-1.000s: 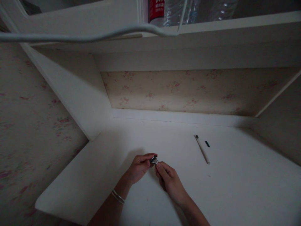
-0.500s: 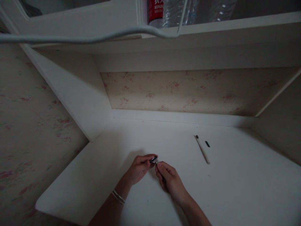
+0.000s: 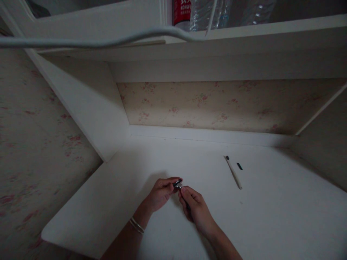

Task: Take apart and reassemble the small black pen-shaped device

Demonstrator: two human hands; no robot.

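Observation:
My left hand (image 3: 159, 193) is closed, pinching a small black piece (image 3: 177, 182) between thumb and fingers. Close against it, my right hand (image 3: 193, 204) is wrapped round a slim dark handle (image 3: 188, 206) with a shiny metal end, mostly hidden in the palm. The metal end meets the black piece between the fingertips; whether the two are joined I cannot tell. Both hands are just above the white desk. To their right lies a toothbrush (image 3: 233, 174) with a pale handle and dark head. Beyond it rests a short black strip (image 3: 239, 166).
The white desk (image 3: 151, 155) has a rounded front left corner and a raised back edge. Panels rise at both sides. Overhead, a shelf holds a red-labelled bottle (image 3: 181, 12) and clear plastic bottles (image 3: 203, 14). A pale curved lamp arm (image 3: 108, 41) crosses the upper left.
The view has shifted very slightly. Both hands keep almost the same place and grip, with the black piece turned a little between the fingertips.

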